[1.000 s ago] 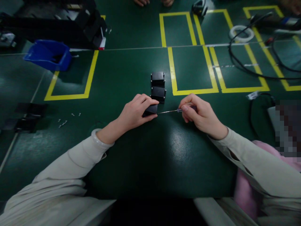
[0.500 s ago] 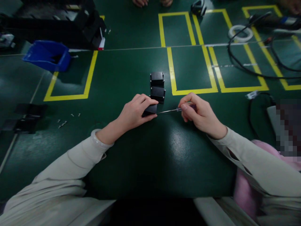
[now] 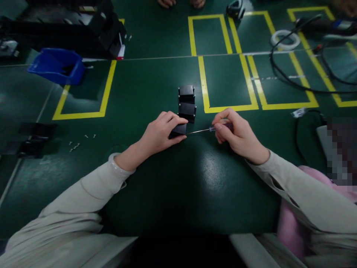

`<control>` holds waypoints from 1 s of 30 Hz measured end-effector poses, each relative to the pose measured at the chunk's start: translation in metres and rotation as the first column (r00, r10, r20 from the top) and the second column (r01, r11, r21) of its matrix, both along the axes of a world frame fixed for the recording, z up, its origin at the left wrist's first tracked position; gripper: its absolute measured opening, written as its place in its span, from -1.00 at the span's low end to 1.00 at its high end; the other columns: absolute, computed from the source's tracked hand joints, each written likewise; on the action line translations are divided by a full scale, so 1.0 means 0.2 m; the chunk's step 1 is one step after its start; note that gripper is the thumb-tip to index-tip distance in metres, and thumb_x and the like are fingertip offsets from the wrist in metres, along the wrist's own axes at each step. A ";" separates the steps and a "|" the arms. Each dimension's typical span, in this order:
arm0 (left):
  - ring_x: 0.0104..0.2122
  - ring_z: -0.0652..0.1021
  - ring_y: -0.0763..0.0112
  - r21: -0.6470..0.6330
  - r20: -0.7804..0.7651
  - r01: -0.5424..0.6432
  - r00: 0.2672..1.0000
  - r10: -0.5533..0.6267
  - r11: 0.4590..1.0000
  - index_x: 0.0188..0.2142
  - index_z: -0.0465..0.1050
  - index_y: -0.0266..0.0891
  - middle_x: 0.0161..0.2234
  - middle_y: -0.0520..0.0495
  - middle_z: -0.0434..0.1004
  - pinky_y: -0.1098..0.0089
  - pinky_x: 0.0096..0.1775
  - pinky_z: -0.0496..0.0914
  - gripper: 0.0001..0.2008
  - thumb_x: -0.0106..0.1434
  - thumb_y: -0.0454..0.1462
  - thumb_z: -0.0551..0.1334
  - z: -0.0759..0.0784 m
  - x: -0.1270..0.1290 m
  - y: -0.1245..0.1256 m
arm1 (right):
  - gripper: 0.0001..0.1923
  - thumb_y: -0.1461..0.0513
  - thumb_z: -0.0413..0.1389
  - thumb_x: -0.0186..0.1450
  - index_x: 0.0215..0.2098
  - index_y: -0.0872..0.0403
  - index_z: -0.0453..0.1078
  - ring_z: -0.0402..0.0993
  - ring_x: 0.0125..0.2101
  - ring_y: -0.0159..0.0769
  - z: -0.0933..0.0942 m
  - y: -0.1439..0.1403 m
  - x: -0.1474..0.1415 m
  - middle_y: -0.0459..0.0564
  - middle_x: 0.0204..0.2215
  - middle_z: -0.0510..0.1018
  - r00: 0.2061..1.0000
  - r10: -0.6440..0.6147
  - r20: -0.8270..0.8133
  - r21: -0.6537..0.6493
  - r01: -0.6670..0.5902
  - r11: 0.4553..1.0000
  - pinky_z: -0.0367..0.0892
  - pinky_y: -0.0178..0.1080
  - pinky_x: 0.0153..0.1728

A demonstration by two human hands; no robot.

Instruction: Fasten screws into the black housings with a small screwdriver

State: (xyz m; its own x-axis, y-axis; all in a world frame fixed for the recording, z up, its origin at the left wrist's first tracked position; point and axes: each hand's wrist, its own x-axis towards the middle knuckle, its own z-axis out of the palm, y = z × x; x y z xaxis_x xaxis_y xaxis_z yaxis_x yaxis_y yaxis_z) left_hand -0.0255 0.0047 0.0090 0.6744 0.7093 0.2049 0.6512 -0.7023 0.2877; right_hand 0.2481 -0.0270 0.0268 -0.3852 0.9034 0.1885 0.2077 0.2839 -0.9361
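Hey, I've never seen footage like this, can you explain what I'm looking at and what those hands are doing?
There's no machine: these are a person's own bare hands, seen from a head-worn camera looking forward and down. The left hand steadies a small black block on a green table. The right hand holds a slim screwdriver, its tip at the block's right side; whether it sits in a screw is too small to tell. Just beyond are two similar black pieces. Off to the left are loose screws and a blue bin. Yellow tape marks out areas, and someone else's hands show at the far edge.
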 end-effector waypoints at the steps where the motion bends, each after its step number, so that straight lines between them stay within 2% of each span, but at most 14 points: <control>1: -0.01 0.46 0.11 -0.001 0.002 0.000 1.000 0.000 1.000 0.13 0.34 -0.17 -0.01 -0.18 0.46 0.16 -0.07 0.44 -0.60 0.36 -0.13 0.26 0.00 0.00 0.00 | -0.90 0.18 0.05 0.48 -0.18 0.03 0.24 0.32 -0.61 -0.49 0.00 0.00 0.00 -0.24 -0.58 0.34 1.000 -0.002 -0.008 0.009 0.002 1.000 0.21 -0.33 -0.54; 7: -0.02 0.46 0.11 -0.006 -0.003 -0.004 1.000 0.003 1.000 0.13 0.35 -0.16 -0.02 -0.17 0.46 0.16 -0.07 0.44 -0.59 0.35 -0.11 0.26 0.00 0.00 0.00 | -0.90 0.19 0.06 0.47 -0.20 0.06 0.26 0.33 -0.58 -0.48 0.00 0.00 0.00 -0.22 -0.56 0.36 1.000 -0.019 0.021 0.026 0.018 1.000 0.22 -0.32 -0.49; 14: -0.02 0.46 0.11 0.006 0.000 0.004 1.000 -0.004 1.000 0.13 0.35 -0.17 -0.02 -0.17 0.46 0.17 -0.07 0.44 -0.60 0.36 -0.12 0.26 0.00 0.00 0.00 | -0.81 0.13 0.05 0.48 -0.25 0.05 0.28 0.26 -0.66 -0.49 0.00 0.00 0.00 -0.25 -0.65 0.32 1.000 -0.002 0.012 -0.010 0.002 1.000 0.13 -0.32 -0.59; 21: -0.03 0.47 0.12 0.009 0.003 0.010 1.000 -0.010 1.000 0.12 0.36 -0.19 -0.03 -0.17 0.47 0.17 -0.08 0.44 -0.60 0.35 -0.12 0.27 0.00 0.00 0.00 | -0.93 0.24 0.08 0.45 -0.16 0.04 0.24 0.36 -0.59 -0.49 -0.01 0.01 0.00 -0.22 -0.53 0.37 1.000 -0.031 -0.003 0.010 0.031 0.999 0.25 -0.33 -0.51; 27: -0.03 0.46 0.12 0.012 0.000 0.010 1.000 -0.010 1.000 0.13 0.35 -0.18 -0.02 -0.17 0.46 0.18 -0.09 0.44 -0.60 0.36 -0.12 0.27 0.00 0.00 0.00 | -0.85 0.16 0.05 0.48 -0.24 0.04 0.26 0.30 -0.62 -0.49 -0.01 0.01 0.00 -0.23 -0.61 0.33 1.000 -0.008 0.020 0.016 0.008 1.000 0.20 -0.33 -0.54; 30: -0.03 0.47 0.13 0.016 0.004 0.006 1.000 -0.006 1.000 0.13 0.35 -0.18 -0.03 -0.16 0.46 0.19 -0.08 0.44 -0.59 0.35 -0.13 0.28 0.00 0.00 0.00 | -0.89 0.18 0.06 0.47 -0.20 0.05 0.25 0.35 -0.60 -0.50 -0.01 0.01 0.00 -0.21 -0.55 0.36 1.000 -0.015 0.007 0.031 0.015 0.999 0.24 -0.34 -0.52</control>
State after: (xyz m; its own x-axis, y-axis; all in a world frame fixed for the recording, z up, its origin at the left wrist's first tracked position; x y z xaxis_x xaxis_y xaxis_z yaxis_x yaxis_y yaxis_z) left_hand -0.0247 0.0051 0.0091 0.6776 0.7021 0.2187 0.6462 -0.7104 0.2788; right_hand 0.2485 -0.0260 0.0250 -0.3731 0.9027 0.2141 0.2188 0.3098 -0.9253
